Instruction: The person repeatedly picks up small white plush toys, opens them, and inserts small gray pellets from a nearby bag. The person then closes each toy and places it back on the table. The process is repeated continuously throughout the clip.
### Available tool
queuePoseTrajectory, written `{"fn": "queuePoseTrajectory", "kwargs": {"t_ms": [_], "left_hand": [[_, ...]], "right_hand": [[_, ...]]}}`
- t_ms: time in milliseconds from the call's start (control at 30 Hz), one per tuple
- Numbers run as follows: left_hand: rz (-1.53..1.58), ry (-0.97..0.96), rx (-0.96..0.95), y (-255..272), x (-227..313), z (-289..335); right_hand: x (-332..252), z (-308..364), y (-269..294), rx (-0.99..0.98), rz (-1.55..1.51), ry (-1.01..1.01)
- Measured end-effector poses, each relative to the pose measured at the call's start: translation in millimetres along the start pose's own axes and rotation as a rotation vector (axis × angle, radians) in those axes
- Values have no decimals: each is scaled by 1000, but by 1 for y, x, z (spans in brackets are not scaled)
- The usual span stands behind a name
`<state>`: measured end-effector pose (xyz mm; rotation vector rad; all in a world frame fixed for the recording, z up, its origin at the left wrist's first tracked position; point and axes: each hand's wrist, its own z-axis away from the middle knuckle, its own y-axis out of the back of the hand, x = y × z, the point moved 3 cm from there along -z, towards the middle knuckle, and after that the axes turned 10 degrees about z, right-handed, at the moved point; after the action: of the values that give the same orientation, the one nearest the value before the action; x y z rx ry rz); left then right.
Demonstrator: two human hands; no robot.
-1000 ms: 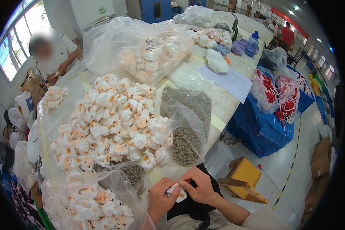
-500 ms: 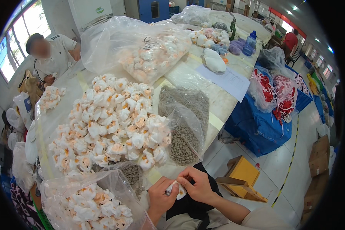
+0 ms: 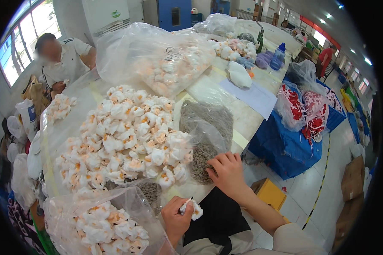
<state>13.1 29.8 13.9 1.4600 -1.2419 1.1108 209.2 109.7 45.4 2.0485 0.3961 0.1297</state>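
Note:
My left hand is closed on a small white plush piece with orange markings, held near the table's front edge above my lap. A thin dark tip sticks up beside the thumb. My right hand reaches over the near edge, fingers bent and apart, its fingertips at a clear plastic bag of small grey-brown pieces. Whether the fingertips touch a piece is too small to tell. Left of that bag spreads a big heap of similar white and orange plush pieces.
Near left stand a clear bag of plush pieces and a smaller grey-brown bag. A large filled bag, paper and blue bottle lie farther back. A co-worker sits far left; a yellow stool stands right.
My right hand has left the plush piece and moved up and right to the grey-brown pieces. My left hand keeps hold of the plush piece. The view has shifted slightly.

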Motion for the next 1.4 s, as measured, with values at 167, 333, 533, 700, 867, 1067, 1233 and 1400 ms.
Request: {"fn": "queuePoseTrajectory", "kwargs": {"t_ms": [167, 333, 533, 700, 867, 1067, 1233, 1400], "left_hand": [[1, 1, 6, 1, -1, 1], [35, 11, 11, 0, 1, 1], [44, 0, 13, 0, -4, 2], [27, 5, 16, 2, -2, 1], [45, 11, 9, 0, -1, 1], [26, 10, -1, 1, 1, 0], [1, -3, -3, 3, 2, 0], [26, -16, -36, 1, 0, 0]], "right_hand": [[2, -2, -8, -59, 67, 27], [0, -3, -17, -22, 82, 60], [4, -2, -18, 95, -37, 28], [4, -2, -9, -8, -27, 45], [7, 1, -15, -70, 19, 76], [7, -1, -20, -27, -47, 73], [-3, 1, 8, -18, -484, -3], [-28, 36, -2, -559, -1366, -395]]}}
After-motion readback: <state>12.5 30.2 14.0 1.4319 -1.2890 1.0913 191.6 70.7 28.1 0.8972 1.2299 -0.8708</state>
